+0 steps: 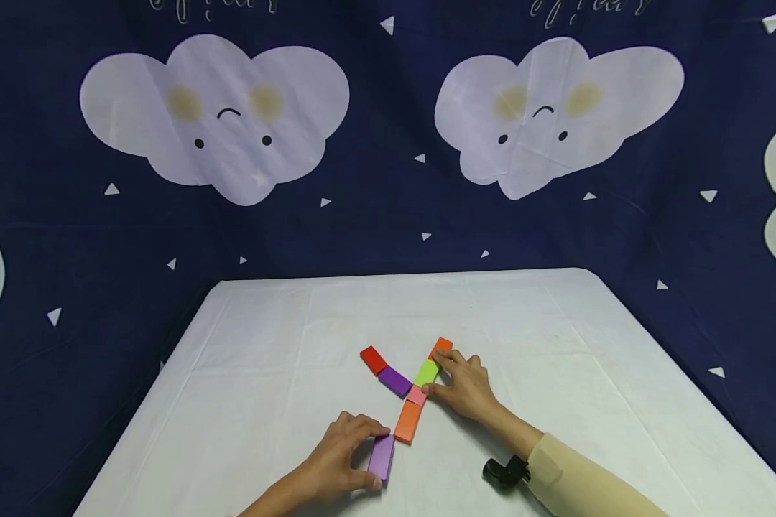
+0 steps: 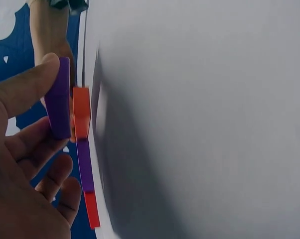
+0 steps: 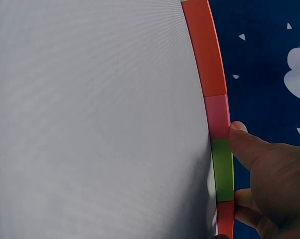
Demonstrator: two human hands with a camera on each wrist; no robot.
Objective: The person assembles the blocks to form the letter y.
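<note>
My left hand [image 1: 339, 459] pinches a light purple block [image 1: 381, 458] between thumb and fingers, at the near end of a line of blocks. In the left wrist view a gap shows between this block and the tabletop. The row runs from an orange block [image 1: 408, 421] through a pink block [image 1: 417, 396] and a green block [image 1: 426, 373] to a far orange block [image 1: 442, 347]. My right hand [image 1: 468, 384] holds this row: the thumb is against the pink block, and the index finger reaches over the far orange block.
A dark purple block [image 1: 395, 382] and a red block [image 1: 373, 360] form a second branch, slanting left from the pink block. All lie on a white-covered table [image 1: 265, 345]. A dark blue curtain with clouds [image 1: 388, 215] hangs behind. A black device [image 1: 506, 474] sits at the right wrist.
</note>
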